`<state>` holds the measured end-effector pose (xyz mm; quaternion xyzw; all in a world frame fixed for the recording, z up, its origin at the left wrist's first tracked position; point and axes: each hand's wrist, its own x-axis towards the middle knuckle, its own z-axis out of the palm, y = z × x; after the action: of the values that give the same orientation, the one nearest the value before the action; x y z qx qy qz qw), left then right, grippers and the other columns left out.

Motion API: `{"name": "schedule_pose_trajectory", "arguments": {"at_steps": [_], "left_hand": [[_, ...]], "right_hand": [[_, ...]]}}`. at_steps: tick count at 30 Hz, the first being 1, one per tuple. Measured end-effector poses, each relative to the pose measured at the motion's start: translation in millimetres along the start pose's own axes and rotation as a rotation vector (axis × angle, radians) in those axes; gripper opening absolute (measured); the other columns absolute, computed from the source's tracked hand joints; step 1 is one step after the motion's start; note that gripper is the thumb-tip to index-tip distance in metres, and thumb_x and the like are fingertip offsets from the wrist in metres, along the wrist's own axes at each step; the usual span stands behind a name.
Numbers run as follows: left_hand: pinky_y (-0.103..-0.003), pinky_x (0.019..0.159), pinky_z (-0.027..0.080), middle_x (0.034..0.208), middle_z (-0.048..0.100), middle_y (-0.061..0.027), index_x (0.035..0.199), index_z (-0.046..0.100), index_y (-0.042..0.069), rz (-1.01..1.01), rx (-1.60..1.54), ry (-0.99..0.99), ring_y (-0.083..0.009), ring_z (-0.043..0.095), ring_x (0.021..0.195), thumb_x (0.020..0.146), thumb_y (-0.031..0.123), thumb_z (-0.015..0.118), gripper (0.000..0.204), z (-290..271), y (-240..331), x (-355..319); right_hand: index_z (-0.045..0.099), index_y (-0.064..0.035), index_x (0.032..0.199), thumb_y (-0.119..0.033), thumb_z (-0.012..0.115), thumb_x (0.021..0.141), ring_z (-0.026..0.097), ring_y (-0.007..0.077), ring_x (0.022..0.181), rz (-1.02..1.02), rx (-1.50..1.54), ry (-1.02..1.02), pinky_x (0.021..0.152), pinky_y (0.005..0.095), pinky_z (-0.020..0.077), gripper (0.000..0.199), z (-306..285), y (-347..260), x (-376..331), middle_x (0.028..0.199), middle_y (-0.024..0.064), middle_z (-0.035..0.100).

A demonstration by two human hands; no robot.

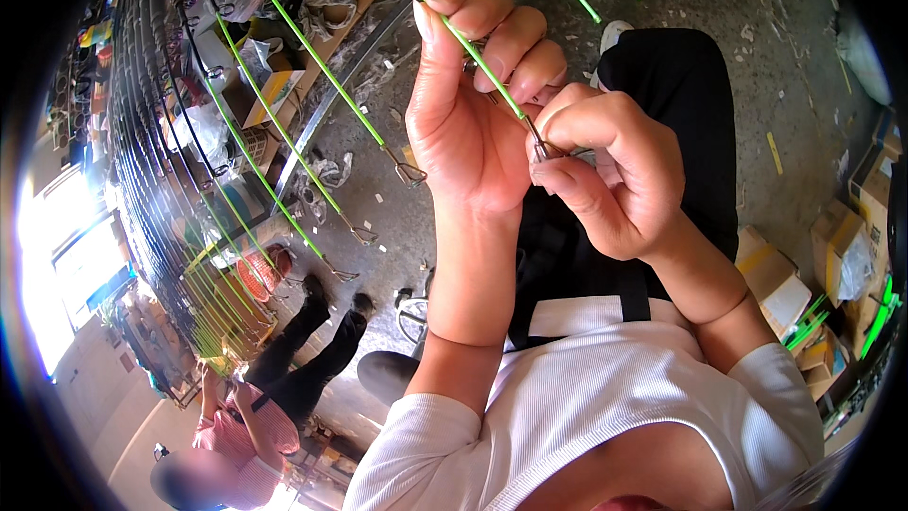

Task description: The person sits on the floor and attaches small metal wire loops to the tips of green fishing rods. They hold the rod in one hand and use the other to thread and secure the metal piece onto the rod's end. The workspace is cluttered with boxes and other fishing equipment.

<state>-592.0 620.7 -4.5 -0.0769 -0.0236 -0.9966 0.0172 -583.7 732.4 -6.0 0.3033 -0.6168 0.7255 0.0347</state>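
A thin bright green rod [480,61], like a fishing-rod tip, slants from the top edge down across my left palm. My left hand [478,104] is closed on it, pinching it between thumb and forefinger with the other fingers curled. A bit of dark metal shows beneath those curled fingers, too hidden to name. My right hand [615,170] pinches a small dark wire rod guide [540,146] at the rod's lower end. Left of my hands hang several more green rods [326,68], some ending in triangular wire guides [410,173].
A dense row of dark rods [142,123] lines the left side. Another person [251,416] works at its far end, near a red basket [262,272]. Cardboard boxes [771,274] stand at the right, some with green rods. Scraps litter the grey floor [766,66].
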Motion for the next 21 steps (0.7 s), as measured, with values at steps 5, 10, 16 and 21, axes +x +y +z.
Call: {"name": "schedule_pose_trajectory", "arguments": {"at_steps": [5, 10, 16, 21], "left_hand": [[-0.021, 0.056, 0.029, 0.086, 0.053, 0.0054, 0.098, 0.058, 0.014, -0.012, 0.058, 0.023, -0.0070, 0.035, 0.066, 0.094, 0.021, 0.052, 0.010, 1, 1, 1], [-0.021, 0.056, 0.029, 0.086, 0.053, 0.0053, 0.098, 0.058, 0.013, -0.007, 0.059, 0.023, -0.0071, 0.035, 0.066, 0.094, 0.021, 0.052, 0.011, -1, 1, 0], [-0.024, 0.058, 0.031, 0.084, 0.046, 0.0031, 0.102, 0.052, 0.012, 0.011, -0.021, 0.001, -0.0086, 0.033, 0.065, 0.097, 0.018, 0.044, 0.011, -1, -2, -1], [-0.024, 0.059, 0.033, 0.078, 0.041, 0.0014, 0.100, 0.047, 0.009, 0.071, 0.137, -0.025, -0.0087, 0.033, 0.066, 0.094, 0.013, 0.047, 0.007, -3, -4, -3]], "right_hand": [[0.057, -0.0040, 0.081, -0.020, 0.069, 0.080, 0.057, 0.0215, 0.057, -0.010, -0.008, -0.010, 0.051, 0.0279, 0.0444, 0.020, -1, 1, 0, 0.068, 0.0078, 0.057], [0.057, -0.0036, 0.080, -0.020, 0.069, 0.080, 0.057, 0.0214, 0.057, -0.004, 0.006, 0.014, 0.052, 0.0276, 0.0446, 0.020, 0, 0, 0, 0.068, 0.0075, 0.057], [0.056, -0.0034, 0.082, -0.017, 0.066, 0.082, 0.057, 0.0192, 0.059, 0.000, 0.013, -0.042, 0.054, 0.0272, 0.0451, 0.017, -3, -2, 1, 0.070, 0.0074, 0.057], [0.053, -0.0010, 0.086, -0.012, 0.060, 0.087, 0.051, 0.0108, 0.061, 0.246, 0.174, -0.051, 0.057, 0.0223, 0.0427, 0.013, -5, -14, 5, 0.074, 0.0056, 0.055]]}}
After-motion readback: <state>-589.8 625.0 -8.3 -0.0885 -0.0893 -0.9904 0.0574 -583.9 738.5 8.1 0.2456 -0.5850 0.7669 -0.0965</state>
